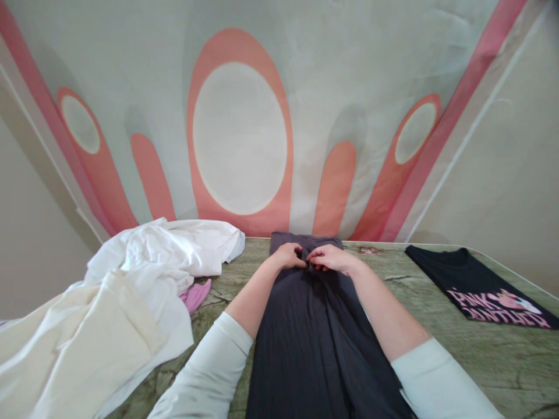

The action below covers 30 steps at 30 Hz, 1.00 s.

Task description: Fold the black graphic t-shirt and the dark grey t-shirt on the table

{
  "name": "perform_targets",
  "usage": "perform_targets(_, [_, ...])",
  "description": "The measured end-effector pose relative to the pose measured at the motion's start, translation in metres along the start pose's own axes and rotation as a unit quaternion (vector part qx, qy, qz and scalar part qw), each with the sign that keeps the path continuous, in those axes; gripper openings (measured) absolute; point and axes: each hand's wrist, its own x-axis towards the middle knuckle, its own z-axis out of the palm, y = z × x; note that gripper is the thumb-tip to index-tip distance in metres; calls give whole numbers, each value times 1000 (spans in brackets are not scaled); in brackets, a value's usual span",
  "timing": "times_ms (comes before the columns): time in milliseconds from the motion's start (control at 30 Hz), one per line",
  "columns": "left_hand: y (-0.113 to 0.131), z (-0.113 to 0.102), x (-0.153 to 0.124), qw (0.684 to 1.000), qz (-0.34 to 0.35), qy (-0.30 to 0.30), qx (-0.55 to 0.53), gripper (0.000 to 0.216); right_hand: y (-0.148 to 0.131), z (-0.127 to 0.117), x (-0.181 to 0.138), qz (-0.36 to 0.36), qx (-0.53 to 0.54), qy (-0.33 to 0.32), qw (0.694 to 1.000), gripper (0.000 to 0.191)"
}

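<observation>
Dark trousers [301, 349] lie lengthwise on the wood-patterned table, the waist at the far edge and the legs running toward me. At the front of the waist, my left hand [288, 256] pinches the cloth between thumb and fingers. Close beside it, my right hand [331, 258] grips the same gathered spot, its fingertips nearly meeting the left ones. Whatever small fastening may lie between the fingertips is too small to make out.
White and cream clothes [131, 291] are heaped on the left, with a pink cloth [196, 295] poking out. A folded black printed T-shirt [484, 288] lies on the right of the table [393, 279]. A patterned wall covering [305, 116] rises behind the table.
</observation>
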Motion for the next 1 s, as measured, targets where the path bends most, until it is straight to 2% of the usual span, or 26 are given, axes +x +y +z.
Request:
perform_targets(67, [-4,0,1,1000,9,5,9,51,-2,0,-2,-11,-40,-13,999,23])
perform_targets(200, [-12,1,5,999,22,16,17,34,-3,-1,-1,-59,-131,-29,989,35])
perform_targets(333, [-15,3,7,999,29,39,18,29,-4,0,1,-144,-220,-65,963,36])
perform_targets(433, [-16,4,7,997,30,64,26,26,-8,3,-5,-162,-266,-68,948,33])
perform_targets(500, [-16,5,7,996,31,82,33,24,-9,5,-13,-170,-295,-32,940,34])
perform_targets(633, [-14,10,6,991,19,122,44,22,-4,15,-37,-215,-351,37,911,49])
perform_targets(800, [-9,14,4,986,-21,158,53,22,12,32,-54,-259,-403,140,867,35])
perform_targets(900, [-6,12,4,983,-48,168,61,23,21,39,-52,-267,-388,178,864,33])
perform_targets(1000, [-5,11,11,980,-72,169,71,21,28,42,-48,-274,-341,214,873,35])
